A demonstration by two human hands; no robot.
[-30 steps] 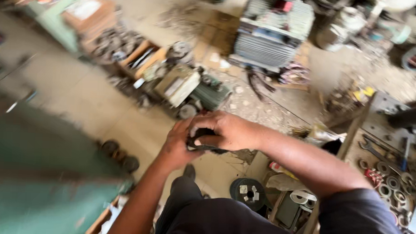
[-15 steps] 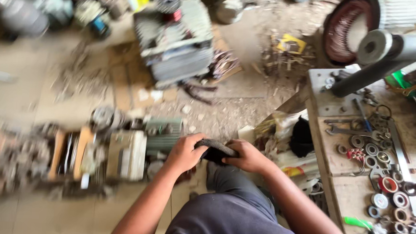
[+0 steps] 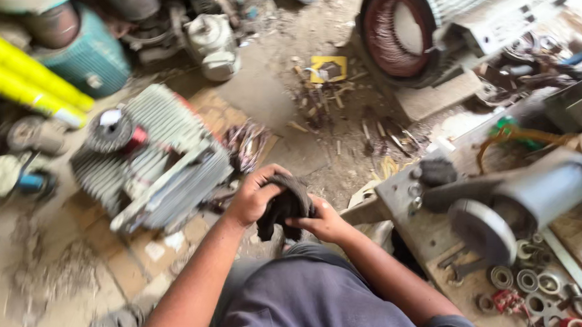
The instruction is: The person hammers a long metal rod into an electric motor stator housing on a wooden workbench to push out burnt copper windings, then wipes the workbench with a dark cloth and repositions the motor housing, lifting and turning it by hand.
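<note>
In the head view we see a dark rag (image 3: 288,206), crumpled and grimy, bunched into a soft lump low in the middle of the scene, just above the person's lap. The left hand (image 3: 253,196) wraps over its top left part with the fingers curled down into the cloth; the right hand (image 3: 320,220) grips it from the right and below, thumb on top. Both hands are closed on the rag and pressed toward each other through it.

Beneath lies a dusty concrete floor (image 3: 267,103) strewn with wood chips, scraps and bits of flattened cardboard; the place looks like a cluttered repair workshop.

Just left of the hands sits a grey finned motor housing (image 3: 154,161) with copper windings showing. Farther left lie yellow tubes (image 3: 26,77) and a teal drum (image 3: 93,60). Far right stands a large stator (image 3: 401,34) with reddish windings. On the near right, a workbench (image 3: 425,235) carries a grey bench grinder (image 3: 518,199), and bearings (image 3: 528,282) lie on its top. Nothing lies between the hands and the rag.
</note>
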